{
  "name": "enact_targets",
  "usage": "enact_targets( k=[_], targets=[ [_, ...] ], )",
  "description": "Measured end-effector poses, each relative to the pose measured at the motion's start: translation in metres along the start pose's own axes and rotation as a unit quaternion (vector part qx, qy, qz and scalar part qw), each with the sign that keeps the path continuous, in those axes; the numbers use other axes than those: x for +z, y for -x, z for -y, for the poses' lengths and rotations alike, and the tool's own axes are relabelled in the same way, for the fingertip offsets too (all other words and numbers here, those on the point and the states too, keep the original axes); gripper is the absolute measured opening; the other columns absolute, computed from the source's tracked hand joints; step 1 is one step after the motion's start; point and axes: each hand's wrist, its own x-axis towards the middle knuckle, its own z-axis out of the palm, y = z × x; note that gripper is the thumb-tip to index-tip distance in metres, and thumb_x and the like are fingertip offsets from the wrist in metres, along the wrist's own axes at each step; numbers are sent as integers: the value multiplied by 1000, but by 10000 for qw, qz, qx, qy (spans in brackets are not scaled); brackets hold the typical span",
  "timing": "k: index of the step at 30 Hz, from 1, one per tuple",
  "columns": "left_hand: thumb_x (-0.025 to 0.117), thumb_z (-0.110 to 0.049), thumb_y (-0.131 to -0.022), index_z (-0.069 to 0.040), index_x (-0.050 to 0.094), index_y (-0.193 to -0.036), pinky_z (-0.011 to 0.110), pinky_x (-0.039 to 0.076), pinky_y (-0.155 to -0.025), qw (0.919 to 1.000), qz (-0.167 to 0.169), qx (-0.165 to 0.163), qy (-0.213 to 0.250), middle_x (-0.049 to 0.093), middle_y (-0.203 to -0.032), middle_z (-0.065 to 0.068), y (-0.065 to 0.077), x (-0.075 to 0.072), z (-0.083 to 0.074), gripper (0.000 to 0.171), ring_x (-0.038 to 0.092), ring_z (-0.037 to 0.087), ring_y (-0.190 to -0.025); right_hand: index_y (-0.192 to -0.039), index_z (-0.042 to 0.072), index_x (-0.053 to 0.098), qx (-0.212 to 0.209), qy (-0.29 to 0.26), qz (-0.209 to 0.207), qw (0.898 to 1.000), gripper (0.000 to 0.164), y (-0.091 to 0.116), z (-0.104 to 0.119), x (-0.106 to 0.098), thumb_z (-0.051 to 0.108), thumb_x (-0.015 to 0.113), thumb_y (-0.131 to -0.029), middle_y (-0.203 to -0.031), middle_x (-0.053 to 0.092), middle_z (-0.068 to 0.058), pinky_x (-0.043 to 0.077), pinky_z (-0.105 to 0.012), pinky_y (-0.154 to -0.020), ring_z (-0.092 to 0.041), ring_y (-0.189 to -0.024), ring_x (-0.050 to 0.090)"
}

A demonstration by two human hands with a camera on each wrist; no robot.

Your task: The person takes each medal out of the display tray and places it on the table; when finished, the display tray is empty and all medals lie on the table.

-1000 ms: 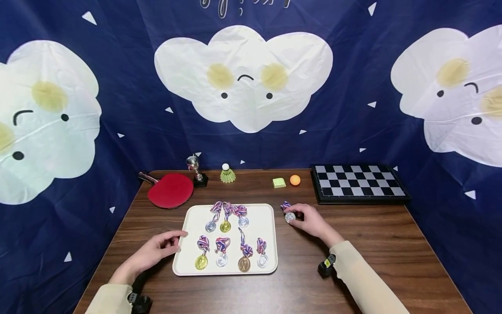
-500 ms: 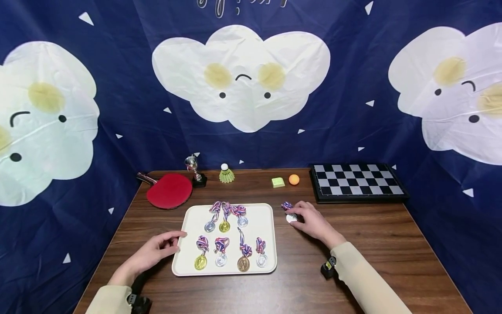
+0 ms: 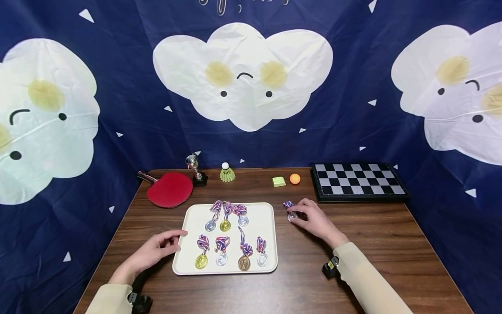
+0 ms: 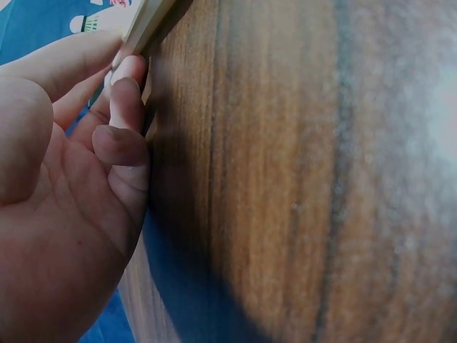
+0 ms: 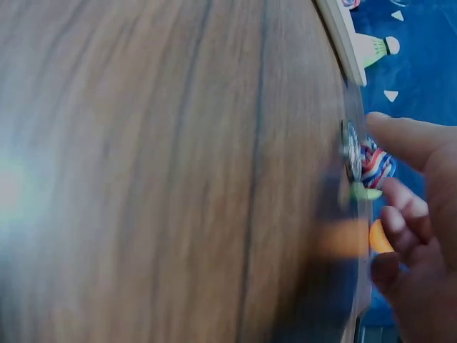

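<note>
A silver medal (image 3: 292, 216) lies on the wooden table to the right of the cream tray (image 3: 230, 236), its red, white and blue ribbon (image 5: 377, 166) bunched behind it. My right hand (image 3: 313, 219) reaches over this medal, thumb and index finger spread around it. In the right wrist view the thumb tip stands a little off the disc. At the tray's left edge, my left hand (image 3: 153, 250) pinches the rim, seen between thumb and fingers in the left wrist view. On the tray lie two rows of ribboned medals: gold (image 3: 201, 261), silver (image 3: 222, 259) and bronze (image 3: 244, 263).
Along the back stand a red table-tennis paddle (image 3: 170, 190), a trophy cup (image 3: 196, 169), a shuttlecock (image 3: 227, 173), a small yellow-green block (image 3: 279, 181) and an orange ball (image 3: 295, 179). A checkered board (image 3: 360, 181) lies back right. A dark blue cloud-print cloth hangs behind.
The silver medal beside the tray has shifted slightly right and now shows between the parted right fingertips. My right hand moved a little right with it. The left hand and tray stayed put.
</note>
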Motion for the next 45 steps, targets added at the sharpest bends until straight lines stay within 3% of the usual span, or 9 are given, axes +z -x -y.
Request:
enact_targets(
  k=[4,10,17,24,32,45],
  targets=[
    [68,-20,-88,-20,62,-122,26,40,-63,10000,4,3,-18,54,-94,10,0,-1,-1,34,48,19,-76,-108,24,71,-307,-149,-201,9992,25,-11,17,6,29,74,-84,-98,57,6,42,-36,-82,-10,-95,48],
    [68,-20,-89,-20,62,-122,26,41,-64,10000,19,49,-15,55,-94,10,-2,0,-3,35,49,19,-76,-110,22,69,-804,-116,185,9965,24,-37,58,27,27,70,-87,-100,61,6,43,-34,-83,-13,-95,53],
    [69,-19,-88,-19,61,-123,26,41,-64,9999,57,109,59,55,-94,10,-4,0,-4,35,49,19,-76,-120,25,66,-1269,537,903,9863,30,-58,93,51,30,66,-90,-107,61,6,42,-37,-89,-11,-97,52],
    [69,-20,-88,-19,62,-122,26,41,-65,9999,18,98,41,55,-94,8,-2,-1,-3,35,49,17,-76,-129,27,60,-1611,1100,1131,9742,37,-64,105,64,27,64,-92,-104,56,3,41,-35,-86,-12,-92,51],
    [68,-17,-89,-13,60,-124,26,40,-63,9995,31,312,102,55,-93,11,4,0,-9,36,48,19,-76,-126,27,62,-1269,940,1515,9758,37,-69,113,66,26,67,-90,-103,53,2,41,-32,-80,-12,-90,48],
    [67,-20,-90,-17,60,-124,26,41,-65,9999,58,84,-36,55,-94,10,3,1,-6,35,49,17,-79,-112,26,62,-944,1030,2021,9693,29,-78,116,62,24,72,-85,-105,52,1,42,-35,-87,-17,-98,49]
  ],
)
